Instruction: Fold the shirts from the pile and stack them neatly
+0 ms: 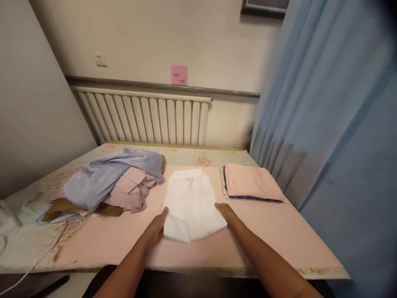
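A white folded garment (pixel 191 205), with a small dark mark near its collar, lies in front of me on a pink cloth (pixel 263 236). At its left edge my left hand (pixel 159 223) grips the fabric, thumb on top and the other fingers mostly underneath. My right hand (pixel 225 213) holds the opposite edge in the same way. The near edge of the garment looks slightly raised. To the right is a stack of folded clothes (pixel 254 182), pink on top with dark and pale layers below.
On the left is a loose heap of clothes (pixel 118 178) in blue, pink and brown. A white cord (pixel 40 258) runs over the table's left front. Behind stand a radiator (pixel 149 118) and a wall with a pink note (pixel 179 75). A blue curtain (pixel 316 124) hangs at right.
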Demonstrator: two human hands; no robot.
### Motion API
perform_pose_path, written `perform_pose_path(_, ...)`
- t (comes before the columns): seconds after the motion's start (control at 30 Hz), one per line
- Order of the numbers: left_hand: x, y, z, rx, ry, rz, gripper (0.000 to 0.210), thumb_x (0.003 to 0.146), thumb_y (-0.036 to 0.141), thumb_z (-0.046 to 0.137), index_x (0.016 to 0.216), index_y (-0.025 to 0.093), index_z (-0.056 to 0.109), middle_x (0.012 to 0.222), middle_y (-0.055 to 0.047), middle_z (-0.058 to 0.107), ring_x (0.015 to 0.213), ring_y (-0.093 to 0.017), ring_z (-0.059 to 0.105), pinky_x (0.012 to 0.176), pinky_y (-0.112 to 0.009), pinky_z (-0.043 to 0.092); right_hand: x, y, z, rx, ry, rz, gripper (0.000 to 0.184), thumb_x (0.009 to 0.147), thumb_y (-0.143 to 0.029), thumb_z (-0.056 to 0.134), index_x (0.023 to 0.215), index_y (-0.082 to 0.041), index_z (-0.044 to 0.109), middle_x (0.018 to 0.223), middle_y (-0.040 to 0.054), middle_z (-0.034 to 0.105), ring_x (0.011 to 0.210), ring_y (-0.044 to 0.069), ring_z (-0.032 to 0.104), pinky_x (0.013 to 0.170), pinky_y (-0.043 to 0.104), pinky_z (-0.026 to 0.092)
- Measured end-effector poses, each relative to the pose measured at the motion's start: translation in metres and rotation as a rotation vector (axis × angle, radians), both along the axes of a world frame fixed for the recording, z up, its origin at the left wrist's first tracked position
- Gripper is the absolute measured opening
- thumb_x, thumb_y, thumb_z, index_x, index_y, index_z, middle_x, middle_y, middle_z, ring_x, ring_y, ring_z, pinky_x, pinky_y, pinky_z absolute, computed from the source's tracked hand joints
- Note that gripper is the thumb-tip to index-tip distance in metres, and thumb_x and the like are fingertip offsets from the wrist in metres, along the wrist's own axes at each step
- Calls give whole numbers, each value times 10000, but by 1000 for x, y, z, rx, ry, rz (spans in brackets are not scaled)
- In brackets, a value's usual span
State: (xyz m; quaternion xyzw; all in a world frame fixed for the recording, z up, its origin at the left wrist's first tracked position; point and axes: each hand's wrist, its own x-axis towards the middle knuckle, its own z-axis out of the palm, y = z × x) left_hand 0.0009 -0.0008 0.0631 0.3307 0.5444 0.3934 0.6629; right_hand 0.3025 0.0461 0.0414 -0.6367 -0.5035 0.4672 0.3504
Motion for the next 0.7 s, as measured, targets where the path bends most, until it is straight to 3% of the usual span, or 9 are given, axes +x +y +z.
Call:
perform_pose_path(0.13,-6,-21,-11,77,-34,-36,570,751,621,587,996,109,641,868,-115,731,779,-228,672,719,-327,506,7,-12,-13,35,11,43,309,720,-463,587,624,-170,561,557,1,568,536,141,494,495,241,347)
perform_pose_path(0.27,-12,-37,-15,240,42,-126,531,735,480,649,1135,135,599,998,-86,718,869,-217,653,783,-315,481,13,-30,-7,107,47,108,328,736,-468,549,791,-152,620,688,22,635,598,149,537,532,240,379)
perform_pose_path(0.37,-16,-37,-24,309,375,-180,472,776,417,546,1144,125,591,1010,-73,713,900,-220,641,770,-304,477,19,-42,-1,183,23,134,342,747,-397,508,953,-157,636,830,35,672,686,161,573,590,241,403)
perform_pose_path(0.47,-20,-33,-33,297,703,-178,359,784,339,487,1036,126,629,958,-60,716,888,-220,633,758,-293,464,24,-53,-5,230,-84,129,266,711,-286,486,883,-170,653,751,10,650,654,156,545,582,240,375)
perform_pose_path(0.57,-23,-34,-37,281,858,-179,214,786,262,482,878,148,637,892,-60,704,882,-219,618,771,-290,431,25,-64,-16,271,-237,105,145,670,-210,482,700,-189,623,582,-29,552,592,147,486,580,243,330)
perform_pose_path(0.7,-22,-41,-37,262,1035,-225,132,810,231,473,755,182,582,795,-38,664,798,-195,601,718,-274,390,24,-76,-26,309,-383,61,160,694,-178,466,731,-204,619,579,-35,537,594,148,484,607,248,314)
